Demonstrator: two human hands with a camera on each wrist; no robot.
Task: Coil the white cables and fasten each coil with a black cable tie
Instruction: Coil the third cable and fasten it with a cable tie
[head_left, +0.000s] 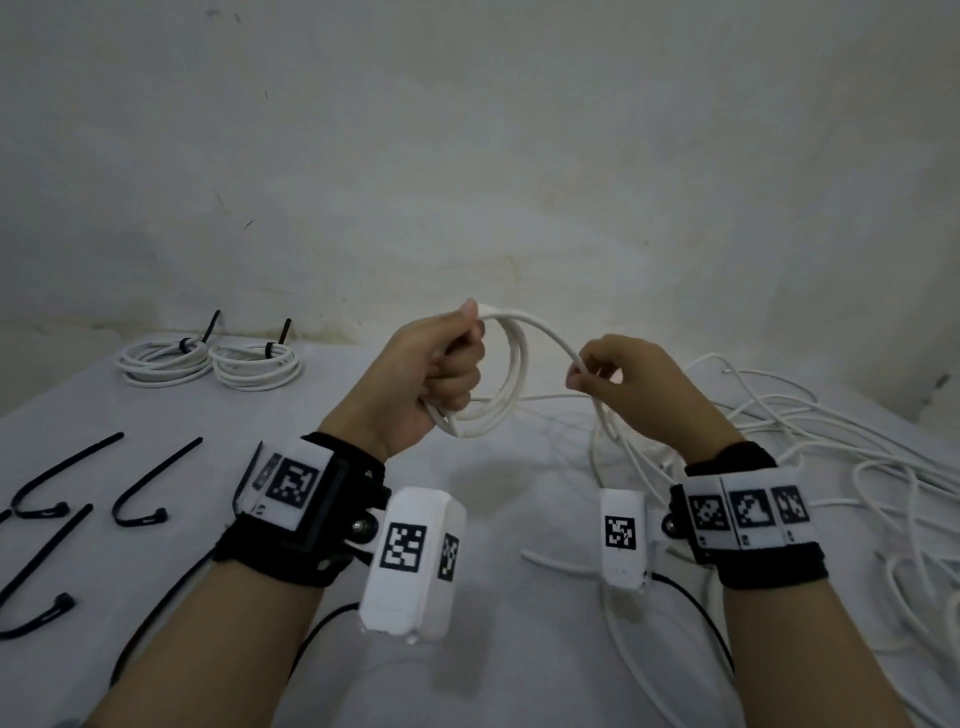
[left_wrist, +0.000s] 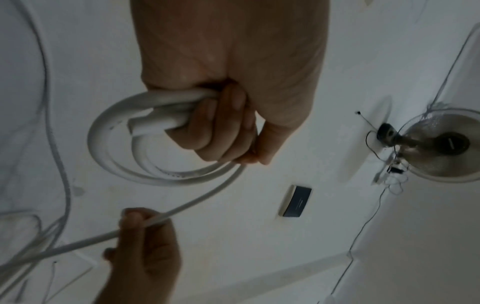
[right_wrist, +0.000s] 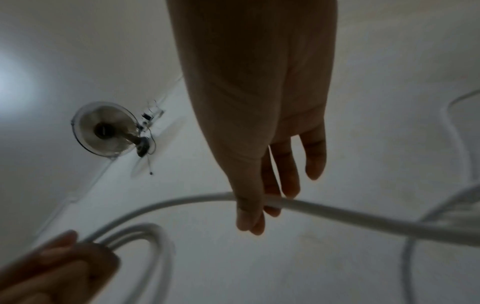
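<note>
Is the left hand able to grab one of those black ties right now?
Probably not yet: the left hand grips the half-wound white cable coil. The loose black cable ties lie unblocked on the white table to its left.

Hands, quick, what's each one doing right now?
Left hand: gripping the coil.
Right hand: pinching the cable that feeds the coil.
</note>
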